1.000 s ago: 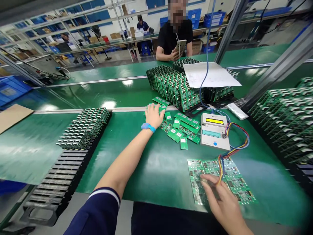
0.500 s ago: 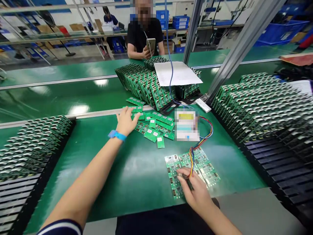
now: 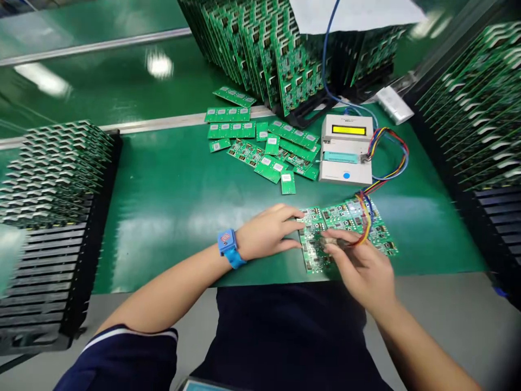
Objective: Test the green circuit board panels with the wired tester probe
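Note:
A panel of green circuit boards [image 3: 313, 263] lies flat near the bench's front edge. At its left edge, my left hand [image 3: 266, 232] touches it with the fingertips, fingers stretched and thumb apart. My right hand [image 3: 370, 277] is closed over the panel, pinching a small probe connector [image 3: 330, 241] at the end of coloured wires [image 3: 368, 220]. Whether the connector's tip touches the board is hidden. Those wires run back to a white chip programmer [image 3: 345, 175] with a lit yellow display and a teal socket.
Loose green boards with white labels [image 3: 230, 130] lie behind my left hand. Racks of upright boards stand at the left [image 3: 61, 163], the back [image 3: 260, 54] and the right [image 3: 484, 108]. A paper sheet [image 3: 358, 16] covers part of the back rack. A blue cable [image 3: 325, 60] hangs ahead.
My left hand has come back from the loose labelled boards to the panel's left edge. My right hand still holds the connector over the panel. The view has tipped down.

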`<action>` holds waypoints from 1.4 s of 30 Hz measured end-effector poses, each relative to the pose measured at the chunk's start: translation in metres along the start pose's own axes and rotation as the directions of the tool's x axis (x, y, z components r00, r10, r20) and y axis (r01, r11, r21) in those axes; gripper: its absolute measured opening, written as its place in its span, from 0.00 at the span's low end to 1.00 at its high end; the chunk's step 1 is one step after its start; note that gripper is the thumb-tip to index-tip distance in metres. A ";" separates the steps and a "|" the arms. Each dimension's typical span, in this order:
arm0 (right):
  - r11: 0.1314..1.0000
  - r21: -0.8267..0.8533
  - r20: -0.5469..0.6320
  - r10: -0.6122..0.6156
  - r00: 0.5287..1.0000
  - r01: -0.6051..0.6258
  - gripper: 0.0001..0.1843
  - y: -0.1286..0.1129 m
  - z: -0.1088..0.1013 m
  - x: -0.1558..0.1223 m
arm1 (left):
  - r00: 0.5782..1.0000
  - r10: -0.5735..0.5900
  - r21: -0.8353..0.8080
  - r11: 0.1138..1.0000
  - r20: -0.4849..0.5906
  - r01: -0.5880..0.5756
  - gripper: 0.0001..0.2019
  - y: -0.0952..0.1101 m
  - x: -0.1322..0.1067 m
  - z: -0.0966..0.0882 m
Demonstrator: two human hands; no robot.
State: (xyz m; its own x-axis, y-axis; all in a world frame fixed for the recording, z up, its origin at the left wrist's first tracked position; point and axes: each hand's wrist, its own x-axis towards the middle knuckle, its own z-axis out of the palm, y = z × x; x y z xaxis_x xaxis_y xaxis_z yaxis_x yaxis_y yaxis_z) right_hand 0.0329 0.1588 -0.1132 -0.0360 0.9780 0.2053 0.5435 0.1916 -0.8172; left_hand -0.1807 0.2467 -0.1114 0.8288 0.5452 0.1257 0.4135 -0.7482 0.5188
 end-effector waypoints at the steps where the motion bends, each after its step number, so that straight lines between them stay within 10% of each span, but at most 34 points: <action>1: 0.999 0.020 -0.014 0.038 0.999 -0.038 0.10 0.000 -0.001 -0.004 | 1.000 0.004 0.010 1.000 -0.004 -0.004 0.19 0.000 0.000 0.000; 42: 0.975 0.050 0.006 -0.217 0.976 0.216 0.15 0.004 0.009 -0.022 | 0.998 -0.038 0.035 0.999 -0.054 0.040 0.24 0.011 0.001 0.002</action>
State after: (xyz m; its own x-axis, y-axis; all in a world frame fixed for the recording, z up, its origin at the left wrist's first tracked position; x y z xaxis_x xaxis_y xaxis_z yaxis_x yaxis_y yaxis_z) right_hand 0.0281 0.1392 -0.1258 -0.1581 0.9138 0.3741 0.4806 0.4022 -0.7793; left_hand -0.1741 0.2378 -0.1073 0.7908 0.5931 0.1509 0.4597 -0.7384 0.4933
